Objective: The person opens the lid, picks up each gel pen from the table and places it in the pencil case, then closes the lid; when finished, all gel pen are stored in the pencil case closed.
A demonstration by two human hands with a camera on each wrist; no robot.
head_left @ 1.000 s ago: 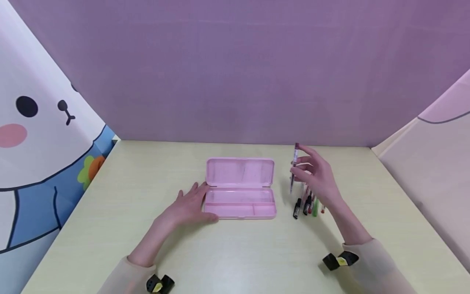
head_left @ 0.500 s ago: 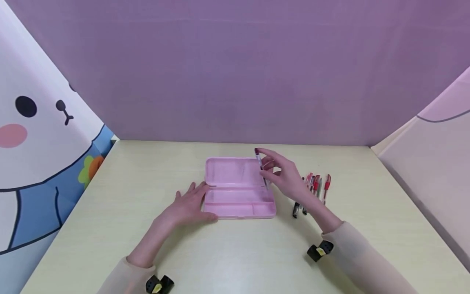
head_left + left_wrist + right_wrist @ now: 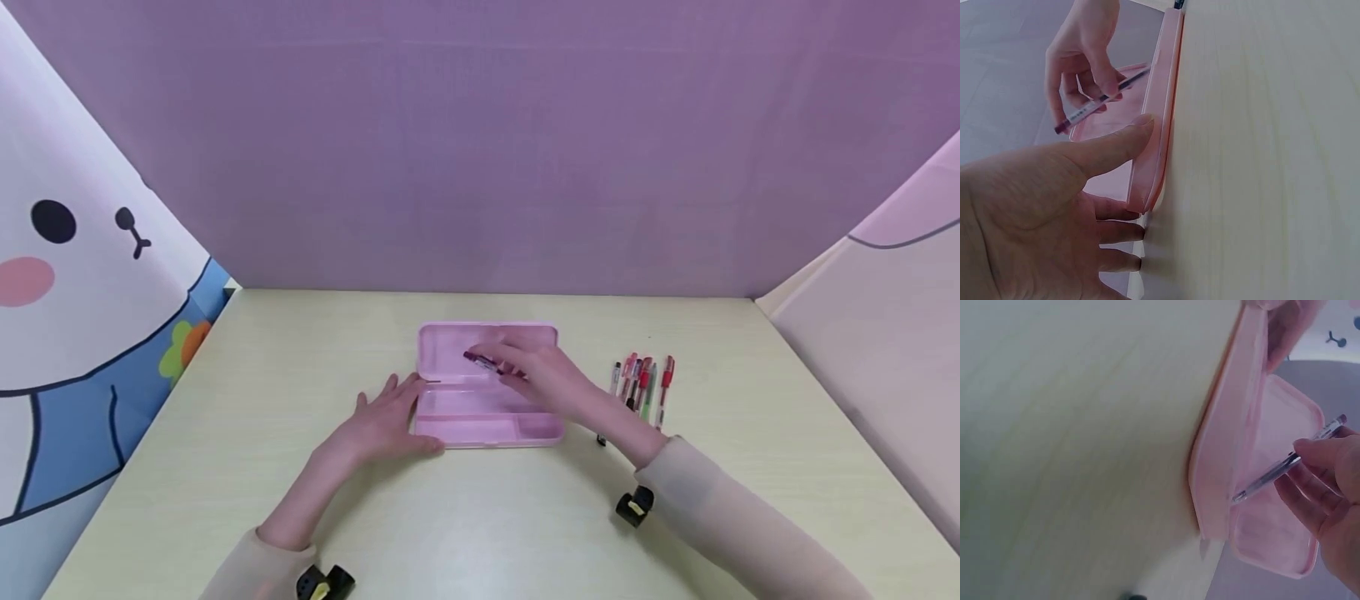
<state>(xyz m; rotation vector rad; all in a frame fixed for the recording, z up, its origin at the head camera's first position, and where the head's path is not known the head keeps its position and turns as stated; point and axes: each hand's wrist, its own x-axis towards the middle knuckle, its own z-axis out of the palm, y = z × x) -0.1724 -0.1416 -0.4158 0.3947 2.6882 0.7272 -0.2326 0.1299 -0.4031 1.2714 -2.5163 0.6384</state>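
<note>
Right now, pen [image 3: 483, 362] pinched between fingers [image 3: 1310, 453].

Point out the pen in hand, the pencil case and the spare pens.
pen [image 3: 482, 362], head view, its dark end.
pencil case [image 3: 457, 408], head view, bare tray floor.
spare pens [image 3: 647, 382], head view, middle of the row.

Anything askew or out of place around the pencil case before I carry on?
Nothing stands out. The pink pencil case lies open and flat on the table, the left hand resting at its end. The right hand holds a pen over it. The other pens lie side by side to the right.
</note>
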